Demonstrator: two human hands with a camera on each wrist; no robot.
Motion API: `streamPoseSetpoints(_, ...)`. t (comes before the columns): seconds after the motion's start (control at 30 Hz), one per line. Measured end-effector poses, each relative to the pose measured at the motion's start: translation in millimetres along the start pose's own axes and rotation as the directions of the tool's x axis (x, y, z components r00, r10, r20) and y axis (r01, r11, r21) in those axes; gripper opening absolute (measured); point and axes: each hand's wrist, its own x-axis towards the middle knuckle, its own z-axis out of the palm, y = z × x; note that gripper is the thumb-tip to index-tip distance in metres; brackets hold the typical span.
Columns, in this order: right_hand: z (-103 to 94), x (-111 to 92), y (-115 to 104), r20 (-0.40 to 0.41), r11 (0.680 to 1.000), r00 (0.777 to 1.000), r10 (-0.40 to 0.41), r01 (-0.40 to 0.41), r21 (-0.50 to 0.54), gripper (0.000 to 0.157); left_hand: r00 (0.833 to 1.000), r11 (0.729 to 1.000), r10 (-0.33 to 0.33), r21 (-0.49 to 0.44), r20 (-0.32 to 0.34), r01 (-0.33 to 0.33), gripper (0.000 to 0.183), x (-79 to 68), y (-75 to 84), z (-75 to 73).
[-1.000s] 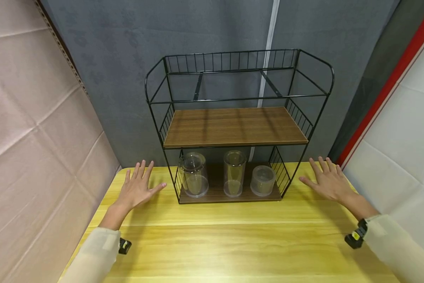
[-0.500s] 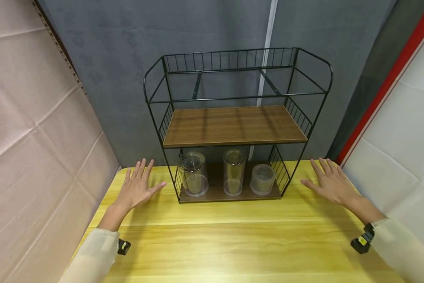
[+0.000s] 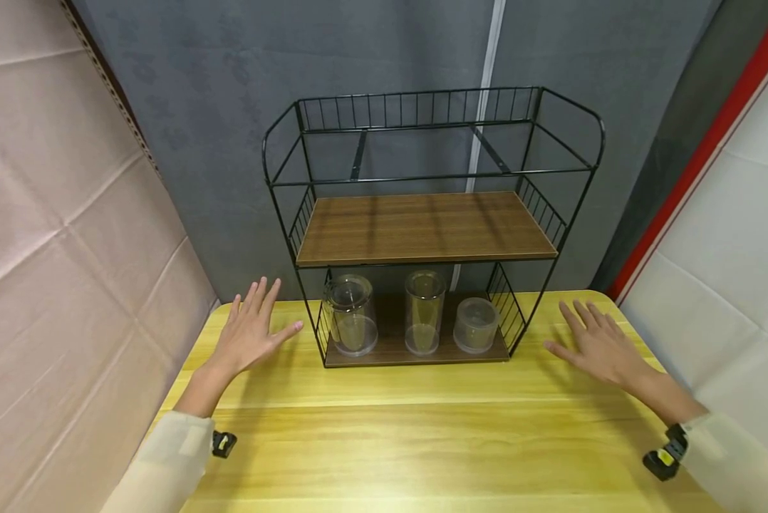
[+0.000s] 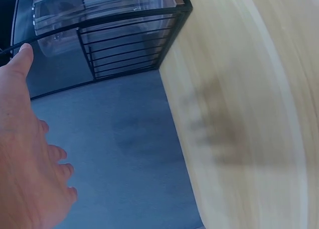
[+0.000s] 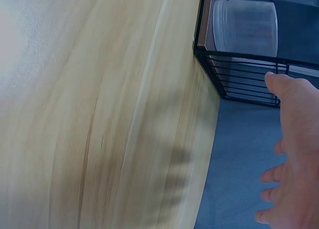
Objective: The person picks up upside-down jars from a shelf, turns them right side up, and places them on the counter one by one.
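The left hand [image 3: 249,331] and the right hand [image 3: 605,349] are both spread, with the fingers parted and nothing gripped in either; their shadows are cast on the tabletop [image 3: 410,449], apart from them. Between them stands the black wire rack [image 3: 425,226], reached to the right of the left hand and to the left of the right hand, its long axis laid across from one hand to the other. The left hand is placed slightly nearer to its end. The frame is crossed by each hand in the wrist views, so contact is hard to judge there, though a gap is shown from the head. On the lower shelf [image 3: 391,335] three clear containers are lined up: a wide tall container [image 3: 352,317], a narrow tall container [image 3: 424,313] and a short container [image 3: 476,328], left to right. The setting is closed by a grey backdrop [image 3: 217,121] behind, a pale sheet [image 3: 70,306] at left and a white panel [image 3: 724,285], edged by a red strip [image 3: 702,160], at right.
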Motion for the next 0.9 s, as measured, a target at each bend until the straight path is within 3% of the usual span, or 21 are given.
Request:
streamPoseSetpoints(0.33,-3.9,-10.2,-13.8,0.025,1.0,1.0,-0.017,0.017,0.017,0.096,0.998,0.999,0.027,-0.045,-0.051,-0.029,0.103,5.8,11.4,-15.4)
streamPoseSetpoints(0.63,-1.3,-17.2,-32.4,0.039,0.998,0.997,-0.063,0.063,0.006,0.095,0.986,0.989,0.058,-0.124,-0.155,-0.078,0.1,10.3,27.4,-32.9)
streamPoseSetpoints(0.9,-3.5,-26.2,-48.4,0.077,0.996,0.993,-0.089,0.086,0.033,0.096,0.97,0.961,0.05,-0.254,-0.238,-0.111,0.099,16.9,44.5,-44.5)
